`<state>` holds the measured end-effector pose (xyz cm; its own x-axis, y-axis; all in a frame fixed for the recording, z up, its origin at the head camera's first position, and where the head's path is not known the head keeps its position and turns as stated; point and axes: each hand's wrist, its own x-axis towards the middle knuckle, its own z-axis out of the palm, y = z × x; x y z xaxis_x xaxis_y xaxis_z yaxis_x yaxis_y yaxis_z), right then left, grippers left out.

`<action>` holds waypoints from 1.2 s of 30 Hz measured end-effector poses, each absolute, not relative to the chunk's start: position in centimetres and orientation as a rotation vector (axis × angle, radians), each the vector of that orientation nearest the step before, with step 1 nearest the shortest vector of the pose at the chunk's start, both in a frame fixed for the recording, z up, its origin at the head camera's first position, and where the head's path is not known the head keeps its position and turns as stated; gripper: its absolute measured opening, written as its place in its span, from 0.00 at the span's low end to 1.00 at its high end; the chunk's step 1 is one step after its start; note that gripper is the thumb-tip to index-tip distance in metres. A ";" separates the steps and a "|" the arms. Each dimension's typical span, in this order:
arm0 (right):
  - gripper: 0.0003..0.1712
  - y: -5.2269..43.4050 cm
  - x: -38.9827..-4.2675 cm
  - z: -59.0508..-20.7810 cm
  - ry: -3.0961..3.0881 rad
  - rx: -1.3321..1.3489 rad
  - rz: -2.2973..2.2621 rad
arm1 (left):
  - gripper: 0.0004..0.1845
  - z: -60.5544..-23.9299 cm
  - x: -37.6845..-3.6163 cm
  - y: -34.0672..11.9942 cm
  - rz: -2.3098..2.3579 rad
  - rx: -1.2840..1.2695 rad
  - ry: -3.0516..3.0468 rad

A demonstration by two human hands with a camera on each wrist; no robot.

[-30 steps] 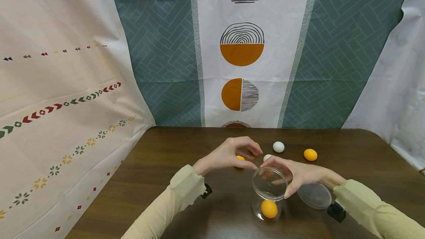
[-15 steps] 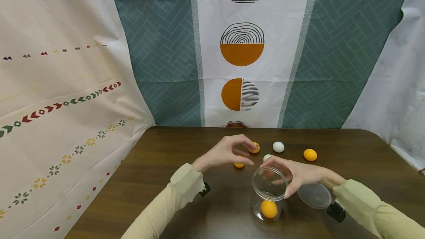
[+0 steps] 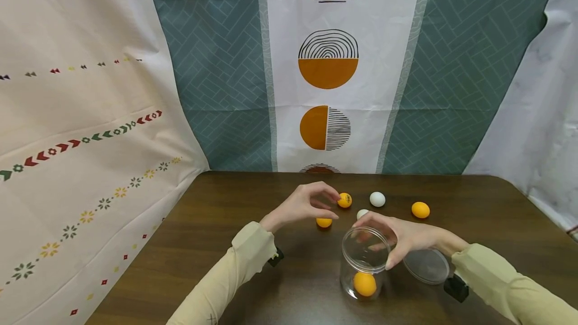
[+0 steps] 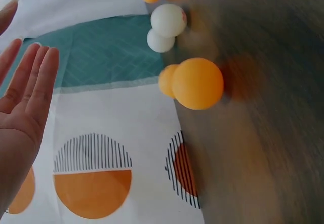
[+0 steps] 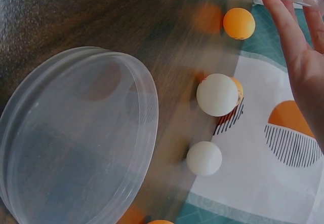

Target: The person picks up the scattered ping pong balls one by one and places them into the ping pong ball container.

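My right hand (image 3: 397, 237) grips the rim of a clear round jar (image 3: 346, 281), which stands on the table with one orange ping-pong ball (image 3: 365, 284) at its bottom. In the head view my left hand (image 3: 300, 207) hovers over the table left of the jar, fingers and thumb apart, holding nothing. Just below its thumb lies an orange ball (image 3: 323, 222); beyond its fingertips is a printed orange ball (image 3: 345, 200). The left wrist view shows that hand's fingers (image 4: 43, 82) apart from the near orange ball (image 4: 197, 83).
A clear round lid (image 3: 426, 266) lies flat right of the jar, under my right wrist. Farther back are a white ball (image 3: 377, 199), another white ball (image 3: 363, 213) partly hidden by my right hand, and an orange ball (image 3: 420, 209). A patterned cloth (image 3: 327, 159) hangs behind the table.
My left hand has drawn back leftward from near the jar's mouth, exposing the printed orange ball behind it. My right hand and the jar stay in place.
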<state>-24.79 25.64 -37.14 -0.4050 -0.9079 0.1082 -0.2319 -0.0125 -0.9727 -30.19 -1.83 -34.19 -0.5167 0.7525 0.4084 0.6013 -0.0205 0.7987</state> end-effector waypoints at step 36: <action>0.43 25.6 -24.7 -37.0 1.690 -1.177 -1.447 | 0.18 -37.8 -33.3 -3.5 1.567 1.303 2.218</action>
<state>-24.65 25.57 -36.98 -0.4154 -0.9048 0.0942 -0.2324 0.0054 -0.9726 -33.34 -3.55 -37.77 -0.6191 0.7016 0.3529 0.5671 0.0885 0.8189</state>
